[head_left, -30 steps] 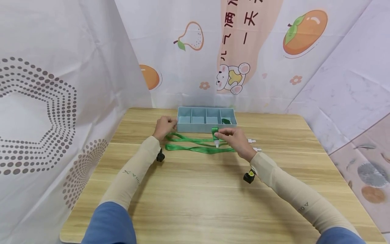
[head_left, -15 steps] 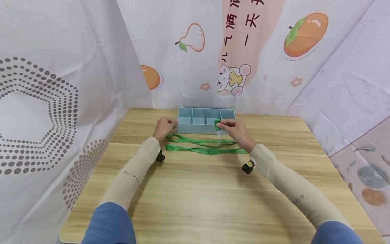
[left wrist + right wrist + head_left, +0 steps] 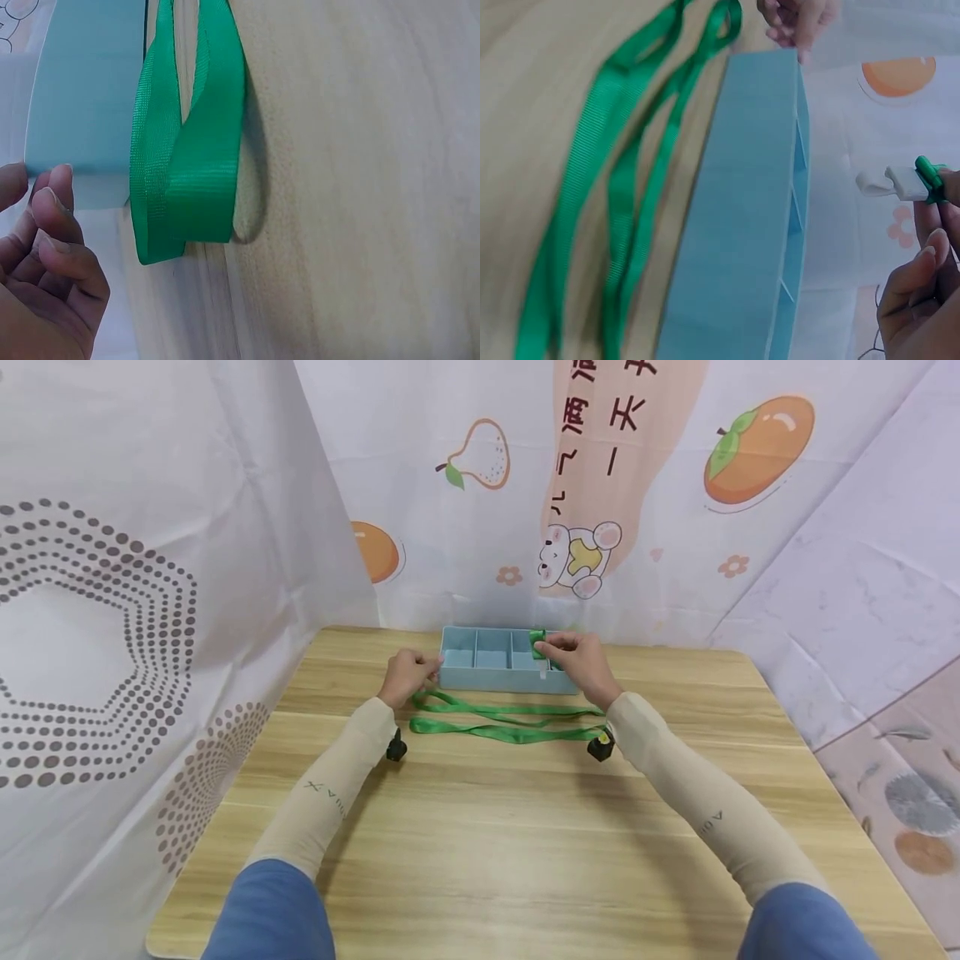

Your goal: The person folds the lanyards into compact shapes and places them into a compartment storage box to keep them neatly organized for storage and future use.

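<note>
My right hand (image 3: pixel 585 662) pinches a coiled green lanyard (image 3: pixel 537 644) above the third and fourth compartments of a light-blue divided box (image 3: pixel 506 679). In the right wrist view, the lanyard's white plastic clip (image 3: pixel 906 184) sticks out past my fingertips. My left hand (image 3: pixel 408 675) holds the box at its left end, thumb and fingers at the end wall in the left wrist view. Two other green lanyards, one nearer (image 3: pixel 517 734) and one farther (image 3: pixel 487 709), lie stretched out on the table in front of the box.
The wooden table (image 3: pixel 480 827) has a printed white curtain (image 3: pixel 420 593) right behind the box. Another green piece (image 3: pixel 556 665) shows in the rightmost compartment, mostly hidden behind my right hand. A dotted curtain (image 3: pixel 97 610) hangs on the left.
My right hand has carried the coiled lanyard up and away from me, from in front of the box to above its right compartments. My left hand has stayed at the box's left end.
</note>
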Tool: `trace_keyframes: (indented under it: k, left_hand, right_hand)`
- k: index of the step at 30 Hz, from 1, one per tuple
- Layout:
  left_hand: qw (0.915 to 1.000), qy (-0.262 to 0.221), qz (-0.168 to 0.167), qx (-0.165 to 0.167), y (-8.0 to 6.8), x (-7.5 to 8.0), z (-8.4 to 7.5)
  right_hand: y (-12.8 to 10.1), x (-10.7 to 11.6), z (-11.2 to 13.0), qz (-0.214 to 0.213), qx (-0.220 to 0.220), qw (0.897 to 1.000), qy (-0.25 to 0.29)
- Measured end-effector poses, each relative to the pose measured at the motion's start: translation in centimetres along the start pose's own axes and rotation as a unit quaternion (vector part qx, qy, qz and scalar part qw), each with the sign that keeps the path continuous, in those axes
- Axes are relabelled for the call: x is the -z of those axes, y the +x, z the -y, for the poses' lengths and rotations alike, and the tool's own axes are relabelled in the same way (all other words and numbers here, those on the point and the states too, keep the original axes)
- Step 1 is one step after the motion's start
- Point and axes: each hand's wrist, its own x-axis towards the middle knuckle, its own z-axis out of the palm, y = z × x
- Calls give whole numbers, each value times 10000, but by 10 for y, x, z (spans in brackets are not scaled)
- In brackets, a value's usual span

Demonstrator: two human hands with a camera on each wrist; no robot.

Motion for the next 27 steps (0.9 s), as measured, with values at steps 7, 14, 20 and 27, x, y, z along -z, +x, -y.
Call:
trace_keyframes:
  k: [7, 14, 20, 27]
  left_hand:
    - [9999, -68, -59, -78, 0, 2, -1]
    - [9998, -162, -27, -106, 0, 2, 0]
    - [9996, -231, -72, -108, -1, 1, 2]
    - [9997, -233, -43, -70, 0, 1, 4]
  right_hand:
    - [20, -4, -1, -144, 313, 9987, -370]
    - [34, -10, -7, -213, 224, 9957, -871]
    - [45, -15, -16, -203, 267, 9907, -1322]
    - [54, -22, -26, -51, 397, 9775, -2070]
